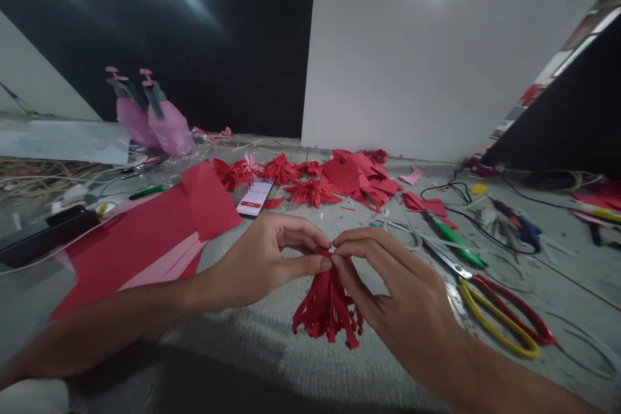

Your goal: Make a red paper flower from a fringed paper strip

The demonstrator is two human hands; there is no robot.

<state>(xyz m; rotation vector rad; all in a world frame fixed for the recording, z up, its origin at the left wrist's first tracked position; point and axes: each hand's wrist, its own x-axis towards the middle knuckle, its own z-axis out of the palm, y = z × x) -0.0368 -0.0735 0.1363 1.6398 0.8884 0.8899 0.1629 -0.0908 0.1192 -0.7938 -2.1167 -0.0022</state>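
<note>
Between my two hands hangs a red paper tassel (pixel 328 307), its cut strips fanning downward and curling at the ends. My left hand (pixel 272 259) pinches the gathered top between thumb and fingers. From the other side my right hand (pixel 392 284) closes thumb and fingertips on the same top. The fingers partly cover the point where the strips come together. Beyond the hands lie several red fringed paper flowers (pixel 313 193) and a heap of red paper pieces (pixel 359 174).
Large red sheets (pixel 145 229) and a phone (pixel 255 198) lie to the left, with pink spray bottles (pixel 167 126) behind. On the right are scissors (pixel 504 317) with red and yellow handles, a green cutter (pixel 458 242) and black cable (pixel 466 191). A wall (pixel 388 58) stands behind.
</note>
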